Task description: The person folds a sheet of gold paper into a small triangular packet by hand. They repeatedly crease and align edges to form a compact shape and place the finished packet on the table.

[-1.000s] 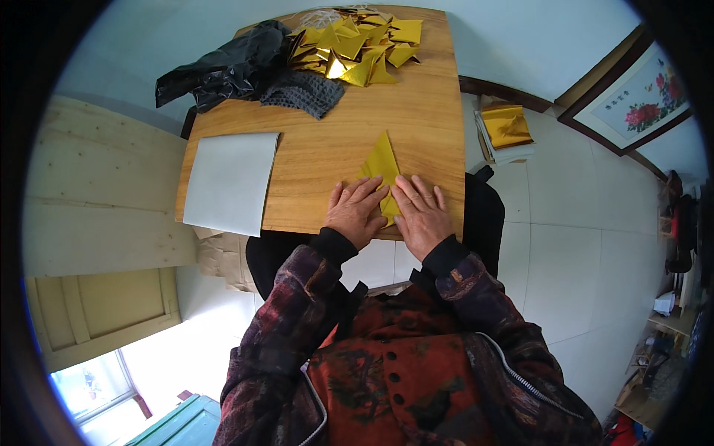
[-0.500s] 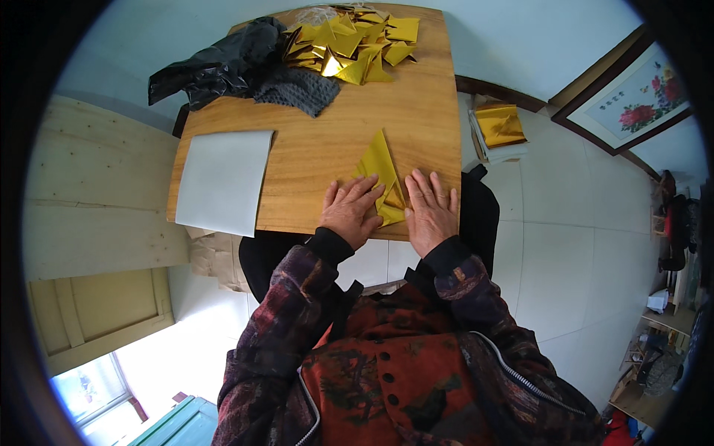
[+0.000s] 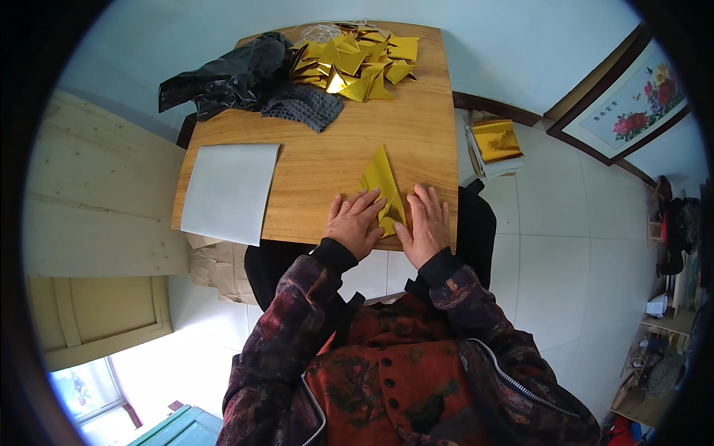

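Note:
A sheet of gold foil paper (image 3: 381, 174), partly folded into a pointed shape, lies on the wooden table (image 3: 320, 167) near its front edge. My left hand (image 3: 357, 224) rests flat on the paper's left side, fingers spread and pointing up to the right. On the paper's right side, my right hand (image 3: 425, 225) lies with its fingers stretched over the wood and its thumb at the paper's lower right edge. Both palms face down, and the paper's lower part is partly hidden by them.
Several folded gold paper pieces (image 3: 357, 63) are heaped at the table's far side. Left of them lie a black plastic bag (image 3: 230, 78) and a dark textured cloth (image 3: 303, 106). A pale grey sheet (image 3: 230, 189) is at the left edge. More gold paper (image 3: 497, 140) sits on a floor stack at right.
The right edge of the gold paper has been folded inward, leaving a narrower point. My right thumb has come down to its lower edge. The whole view has tilted slightly.

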`<state>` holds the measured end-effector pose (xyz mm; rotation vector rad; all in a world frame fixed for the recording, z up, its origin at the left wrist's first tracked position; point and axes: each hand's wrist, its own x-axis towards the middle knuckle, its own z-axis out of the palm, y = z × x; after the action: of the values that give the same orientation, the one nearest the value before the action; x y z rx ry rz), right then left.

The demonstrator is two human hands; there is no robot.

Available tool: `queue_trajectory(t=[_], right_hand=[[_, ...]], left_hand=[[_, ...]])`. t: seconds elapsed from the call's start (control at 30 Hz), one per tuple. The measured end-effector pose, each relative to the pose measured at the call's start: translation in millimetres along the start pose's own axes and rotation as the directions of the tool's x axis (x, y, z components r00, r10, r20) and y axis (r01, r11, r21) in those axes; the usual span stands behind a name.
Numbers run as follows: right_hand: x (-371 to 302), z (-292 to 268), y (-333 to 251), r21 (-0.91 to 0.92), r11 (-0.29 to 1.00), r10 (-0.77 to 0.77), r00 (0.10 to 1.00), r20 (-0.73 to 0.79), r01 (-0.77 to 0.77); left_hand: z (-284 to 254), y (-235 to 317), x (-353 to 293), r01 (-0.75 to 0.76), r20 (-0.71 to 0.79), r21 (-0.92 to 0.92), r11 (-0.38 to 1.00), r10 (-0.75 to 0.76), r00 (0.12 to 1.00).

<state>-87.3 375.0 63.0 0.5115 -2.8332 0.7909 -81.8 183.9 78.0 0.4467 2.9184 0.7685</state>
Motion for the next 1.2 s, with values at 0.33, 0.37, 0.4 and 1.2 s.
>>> queue_trajectory(t=[0.33,0.37,0.4,1.2], right_hand=[[-7,-7,0,0.087,0.984,-0.150,0.987,-0.061,0.155],[-5,-5,0,0.090,0.972,-0.210,0.975,-0.071,0.216],[-6,-4,-1,0.046,0.965,-0.257,0.965,-0.060,0.260],[-15,-15,-6,0.005,0.948,-0.302,0.898,0.321,0.317]], left_hand=[[5,3,-3,-0.004,-0.024,0.036,0.999,0.004,1.000],[4,3,-3,0.000,-0.019,0.032,0.999,0.000,1.000],[4,3,-3,0.004,-0.014,0.029,1.000,-0.004,1.000],[-16,-6,-4,-0.073,0.170,-0.055,0.996,0.082,0.982]])
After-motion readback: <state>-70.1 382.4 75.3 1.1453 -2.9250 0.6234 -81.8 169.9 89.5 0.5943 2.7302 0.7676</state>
